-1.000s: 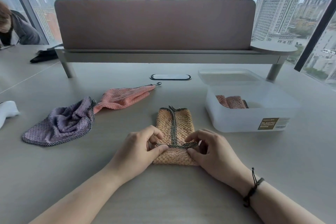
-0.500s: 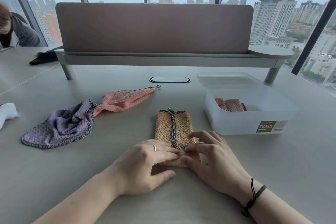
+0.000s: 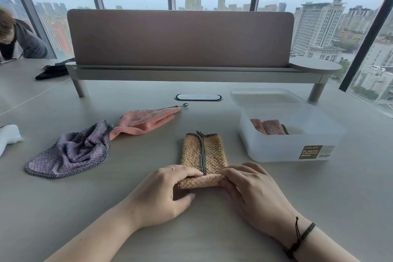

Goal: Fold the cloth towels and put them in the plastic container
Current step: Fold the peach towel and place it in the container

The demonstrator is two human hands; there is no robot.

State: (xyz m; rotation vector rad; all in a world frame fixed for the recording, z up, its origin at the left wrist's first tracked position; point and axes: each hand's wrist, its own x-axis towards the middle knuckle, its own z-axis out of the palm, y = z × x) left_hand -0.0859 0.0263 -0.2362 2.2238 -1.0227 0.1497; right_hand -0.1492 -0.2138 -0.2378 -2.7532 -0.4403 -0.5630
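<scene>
I'm watching the orange towel [image 3: 203,151] at the middle of the table [image 3: 319,208], and both hands are now gripping its near end, which is rolled up into a thick fold; half a second ago that end was lying flat under the fingertips. The left hand [image 3: 161,195] is curling its fingers over the top of the roll with the thumb stretched along the table under it, so it's clamping the left end. The right hand [image 3: 253,193] is doing the same on the right end, fingers bent over the roll; a second ago both were only pinching the dark trim. The far part of the towel is lying flat, dark seam running up its middle.

I'm seeing the plastic container [image 3: 291,147] standing just right of the towel, not touching it, open at the top, with a folded pink towel [image 3: 268,127] inside at its left. Its lid [image 3: 265,98] is lying behind it. To the left, a crumpled purple towel [image 3: 70,151] is touching a loosely bunched pink cloth [image 3: 144,120], both in the same spots as before. A desk divider [image 3: 180,38] is standing across the back, and another person [image 3: 19,38] is sitting at far left
</scene>
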